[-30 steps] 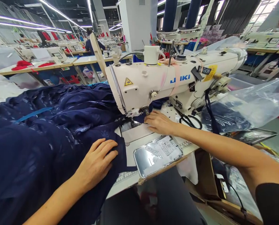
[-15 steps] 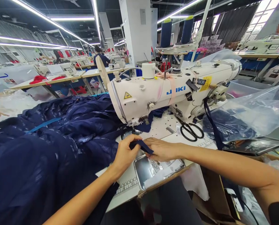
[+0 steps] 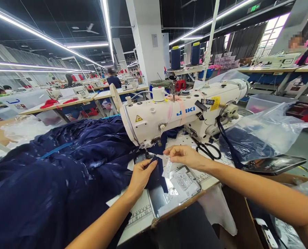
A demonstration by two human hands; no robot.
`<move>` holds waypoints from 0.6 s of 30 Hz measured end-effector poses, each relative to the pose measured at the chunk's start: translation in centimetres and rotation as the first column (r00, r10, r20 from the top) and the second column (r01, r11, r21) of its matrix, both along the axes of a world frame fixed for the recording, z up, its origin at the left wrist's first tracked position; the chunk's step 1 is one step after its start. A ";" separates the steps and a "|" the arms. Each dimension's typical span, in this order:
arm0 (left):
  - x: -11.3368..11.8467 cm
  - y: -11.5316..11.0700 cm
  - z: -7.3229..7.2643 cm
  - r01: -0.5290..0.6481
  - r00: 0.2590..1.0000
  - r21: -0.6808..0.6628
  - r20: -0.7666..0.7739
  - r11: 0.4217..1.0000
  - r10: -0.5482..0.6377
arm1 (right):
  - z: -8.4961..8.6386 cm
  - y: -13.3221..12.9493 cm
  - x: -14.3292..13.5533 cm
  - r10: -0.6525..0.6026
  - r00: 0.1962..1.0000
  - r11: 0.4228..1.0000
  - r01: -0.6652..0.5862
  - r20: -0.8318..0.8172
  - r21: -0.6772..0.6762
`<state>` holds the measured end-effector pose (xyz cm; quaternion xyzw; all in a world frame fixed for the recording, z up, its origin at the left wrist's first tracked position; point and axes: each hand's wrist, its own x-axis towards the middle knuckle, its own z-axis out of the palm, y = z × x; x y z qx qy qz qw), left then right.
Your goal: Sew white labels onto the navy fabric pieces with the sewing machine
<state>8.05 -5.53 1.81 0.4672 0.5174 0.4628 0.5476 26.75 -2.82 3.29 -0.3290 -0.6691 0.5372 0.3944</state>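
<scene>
My left hand (image 3: 142, 174) pinches a narrow strip of navy fabric (image 3: 159, 174) whose free end hangs over a shallow metal tray (image 3: 156, 204). Just to the right, my right hand (image 3: 186, 156) holds a small white label (image 3: 167, 167) between thumb and fingers, close beside the strip. In the tray lie several printed labels (image 3: 183, 181). Both hands are in front of the needle area of a white sewing machine (image 3: 154, 119). A large heap of navy fabric (image 3: 66, 173) covers the left side, reaching up to the machine.
Black-handled scissors (image 3: 209, 150) lie on the machine bed right of my right hand. A clear plastic bag (image 3: 260, 138) with dark fabric and a dark tray (image 3: 275, 163) are farther right. Two navy thread cones (image 3: 175, 58) stand behind. Other people sit at machines beyond.
My hands have moved apart. The strip, earlier folded between both hands, now hangs from my left hand, while my right hand has a white label. The view has tilted up slightly.
</scene>
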 end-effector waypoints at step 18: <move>-0.3 -1.7 1.6 -0.023 0.998 0.046 -0.062 0.999 0.025 | 0.1 -0.2 -5.2 -0.116 0.993 0.993 0.116 0.000 0.002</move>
